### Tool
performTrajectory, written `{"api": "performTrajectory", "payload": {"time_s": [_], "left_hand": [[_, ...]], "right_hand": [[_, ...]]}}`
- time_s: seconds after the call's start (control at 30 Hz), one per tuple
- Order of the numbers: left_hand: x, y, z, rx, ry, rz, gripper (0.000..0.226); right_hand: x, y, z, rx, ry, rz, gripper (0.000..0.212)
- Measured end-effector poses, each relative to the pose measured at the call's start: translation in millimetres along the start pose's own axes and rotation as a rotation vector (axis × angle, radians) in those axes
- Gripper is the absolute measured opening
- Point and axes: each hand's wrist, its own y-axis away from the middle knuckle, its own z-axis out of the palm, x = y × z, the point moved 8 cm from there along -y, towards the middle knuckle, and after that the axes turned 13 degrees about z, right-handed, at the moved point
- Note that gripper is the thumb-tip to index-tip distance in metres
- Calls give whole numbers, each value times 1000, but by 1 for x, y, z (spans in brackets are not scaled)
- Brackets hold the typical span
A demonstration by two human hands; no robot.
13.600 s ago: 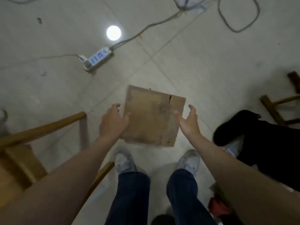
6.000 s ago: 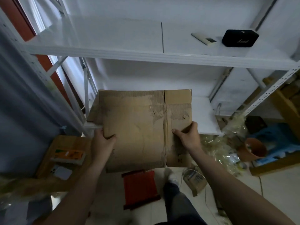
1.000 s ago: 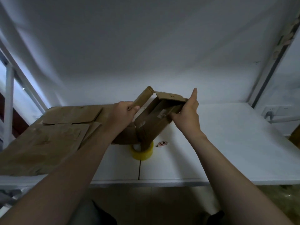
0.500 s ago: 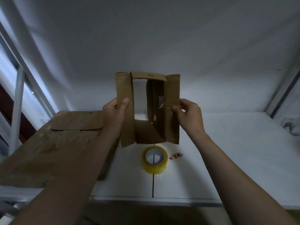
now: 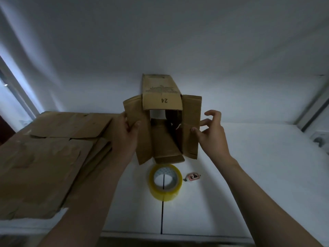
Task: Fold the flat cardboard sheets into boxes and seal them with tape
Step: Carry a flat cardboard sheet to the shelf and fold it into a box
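A small brown cardboard box is held up above the white shelf, its open end facing me and all its flaps spread outward; the top flap is marked "24". My left hand grips the left flap, thumb in front. My right hand pinches the edge of the right flap between thumb and forefinger, the other fingers spread. Just below the box a roll of yellow tape lies flat on the shelf.
A stack of flat cardboard sheets covers the left part of the white shelf. A small cutter with a red-and-white label lies right of the tape. The wall stands close behind, a metal upright at far right.
The box has been tilted so its top flap now stands up and its bottom flap folds toward me. My right hand has loosened from a full grip to a fingertip pinch.
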Motion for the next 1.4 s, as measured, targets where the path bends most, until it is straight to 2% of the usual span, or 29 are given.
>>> {"api": "performTrajectory", "payload": {"time_s": [0.07, 0.13, 0.23, 0.3, 0.4, 0.5, 0.57, 0.63, 0.73, 0.83, 1.03, 1.13, 1.27, 1.4], "left_hand": [[13, -3, -3, 4, 58, 165, 62], [31, -3, -2, -70, 7, 331, 82], [52, -4, 2, -169, -235, 517, 80], [56, -6, 4, -199, -389, 558, 72], [50, -7, 12, -289, -561, 490, 76], [49, -6, 20, -335, -610, 440, 77], [51, -8, 23, -322, -596, 417, 77], [55, -10, 24, -295, -585, 407, 77], [60, -16, 23, -278, -574, 390, 78], [66, -18, 23, -278, -538, 374, 81], [62, -19, 20, -271, -519, 333, 80], [59, -18, 19, -280, -521, 309, 82], [62, -14, 24, -295, -509, 312, 82], [63, -14, 21, -275, -521, 293, 78]], "right_hand": [[-5, 0, -3, 27, -17, -60, 68], [-12, 2, -6, 51, -22, -140, 77], [-21, 7, -7, 51, 4, -247, 78], [-22, 11, -4, 37, 37, -279, 74], [-24, 17, -1, 44, 102, -339, 59], [-19, 22, 2, 60, 183, -399, 43], [-10, 26, 8, 31, 249, -396, 44], [3, 32, 20, -64, 342, -357, 63], [23, 40, 41, -218, 460, -305, 111], [31, 46, 54, -253, 528, -329, 131], [24, 44, 54, -99, 472, -427, 107], [13, 44, 49, 10, 371, -456, 95], [-8, 47, 53, 91, 343, -574, 98], [-19, 48, 62, 85, 310, -568, 103]]}}
